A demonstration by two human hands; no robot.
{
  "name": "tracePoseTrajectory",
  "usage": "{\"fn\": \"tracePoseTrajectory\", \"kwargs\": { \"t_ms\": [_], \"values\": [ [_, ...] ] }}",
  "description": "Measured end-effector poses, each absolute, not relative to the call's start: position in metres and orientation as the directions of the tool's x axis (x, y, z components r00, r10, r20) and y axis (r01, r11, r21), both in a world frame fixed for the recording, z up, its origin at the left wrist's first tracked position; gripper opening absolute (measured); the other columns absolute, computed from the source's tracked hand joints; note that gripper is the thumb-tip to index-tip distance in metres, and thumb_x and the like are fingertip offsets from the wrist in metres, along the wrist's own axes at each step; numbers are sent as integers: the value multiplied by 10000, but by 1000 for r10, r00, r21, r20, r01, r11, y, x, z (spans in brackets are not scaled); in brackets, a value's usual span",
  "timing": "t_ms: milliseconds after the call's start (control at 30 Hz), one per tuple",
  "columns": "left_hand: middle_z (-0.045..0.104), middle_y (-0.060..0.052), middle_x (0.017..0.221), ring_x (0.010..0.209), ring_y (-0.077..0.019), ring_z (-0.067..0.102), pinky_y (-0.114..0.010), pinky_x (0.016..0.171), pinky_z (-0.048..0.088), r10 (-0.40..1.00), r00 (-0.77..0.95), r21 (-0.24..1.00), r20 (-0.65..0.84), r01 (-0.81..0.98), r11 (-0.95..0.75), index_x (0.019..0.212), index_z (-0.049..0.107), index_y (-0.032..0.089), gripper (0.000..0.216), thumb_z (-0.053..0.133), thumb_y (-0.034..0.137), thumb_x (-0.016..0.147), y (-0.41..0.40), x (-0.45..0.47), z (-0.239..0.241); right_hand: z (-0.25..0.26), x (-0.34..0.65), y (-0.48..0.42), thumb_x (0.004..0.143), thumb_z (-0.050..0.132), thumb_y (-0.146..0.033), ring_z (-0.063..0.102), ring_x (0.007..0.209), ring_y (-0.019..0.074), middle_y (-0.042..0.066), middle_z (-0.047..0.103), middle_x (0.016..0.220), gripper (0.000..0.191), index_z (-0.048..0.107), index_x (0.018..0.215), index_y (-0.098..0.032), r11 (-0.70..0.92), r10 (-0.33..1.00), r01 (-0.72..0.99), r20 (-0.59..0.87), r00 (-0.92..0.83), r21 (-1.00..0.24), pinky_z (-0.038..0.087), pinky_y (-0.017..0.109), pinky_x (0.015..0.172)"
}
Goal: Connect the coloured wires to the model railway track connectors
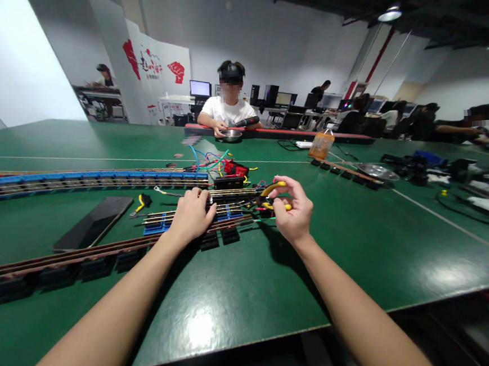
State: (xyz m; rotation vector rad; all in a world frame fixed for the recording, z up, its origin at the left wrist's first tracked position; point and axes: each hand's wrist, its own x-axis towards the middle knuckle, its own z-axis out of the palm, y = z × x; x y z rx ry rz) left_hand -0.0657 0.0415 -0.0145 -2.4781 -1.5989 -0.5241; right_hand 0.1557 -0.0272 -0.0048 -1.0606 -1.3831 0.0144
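My left hand [193, 214] rests with curled fingers on a short piece of model rail track [228, 194] with metal rails, pressing it down on the green table [359, 241]. My right hand [294, 208] is closed round the yellow handles of a small pair of pliers [274, 196], whose nose points left at the track's end by my left fingers. Coloured wires [213, 160] and a red part [235, 168] lie just behind the track.
A long blue track [87, 181] and a brown track on black blocks [64, 263] run off to the left, with a dark phone [93, 222] between them. A person sits at the far edge with a metal bowl [232, 134]. Tools and an orange bottle [321, 145] lie right.
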Motion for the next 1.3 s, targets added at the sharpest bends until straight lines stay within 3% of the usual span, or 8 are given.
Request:
{"fn": "tracePoseTrajectory", "kwargs": {
  "t_ms": [167,300,433,567,767,933,1133,1300],
  "values": [
    [565,-163,1263,1178,-307,506,-421,967,411,857,385,93,342,894,-438,1227,539,128,444,361,422,945,47,-67,-22,-10,153,-29,728,475,-85,596,554,102,-15,638,746,401,609,1085,-211,640,532,631,845,48,-439,503,217,525],
    [578,-159,1270,1192,-308,511,-431,974,410,878,370,95,304,905,-414,1245,531,136,455,345,430,952,47,-67,-23,-8,151,-30,752,449,-48,634,656,122,9,673,815,434,628,1100,-233,741,432,649,863,-262,-174,538,237,590],
    [563,-175,1293,1194,-319,511,-446,957,421,885,358,87,298,913,-398,1252,525,132,457,350,427,950,43,-66,-20,-13,145,-30,805,455,-90,630,677,124,30,700,904,403,632,1141,-224,801,349,594,751,-561,71,513,237,562],
    [566,-170,1283,1195,-320,509,-447,956,424,886,357,91,294,913,-398,1255,521,129,460,351,429,951,41,-65,-18,-18,139,-30,817,491,-112,586,608,95,4,690,871,372,651,1129,-239,791,358,598,695,-623,128,443,210,526],
    [565,-164,1261,1177,-315,509,-440,929,437,888,338,84,313,921,-380,1234,537,136,443,380,432,944,44,-65,-21,-13,142,-30,791,489,-98,580,614,97,6,684,851,376,653,1106,-221,790,350,599,707,-615,129,439,213,553],
    [566,-154,1222,1140,-313,516,-432,895,444,892,338,57,299,927,-371,1224,548,143,447,374,447,947,46,-65,-22,-9,147,-29,765,468,-67,610,641,122,38,692,858,417,607,1140,-183,799,329,600,800,-502,48,489,229,583],
    [557,-157,1197,1112,-312,509,-434,885,435,901,323,42,290,936,-349,1215,558,135,456,370,451,945,46,-64,-21,-9,154,-28,755,469,-50,607,570,97,-2,664,764,371,600,1068,-202,745,408,632,895,-180,-212,500,200,553],
    [556,-163,1182,1101,-320,509,-437,864,440,901,328,19,285,938,-347,1189,570,135,449,363,450,945,46,-64,-20,-8,158,-24,774,460,-90,629,592,111,-18,643,702,300,596,1022,-189,619,505,639,854,121,-457,510,215,584]
  ]
}}
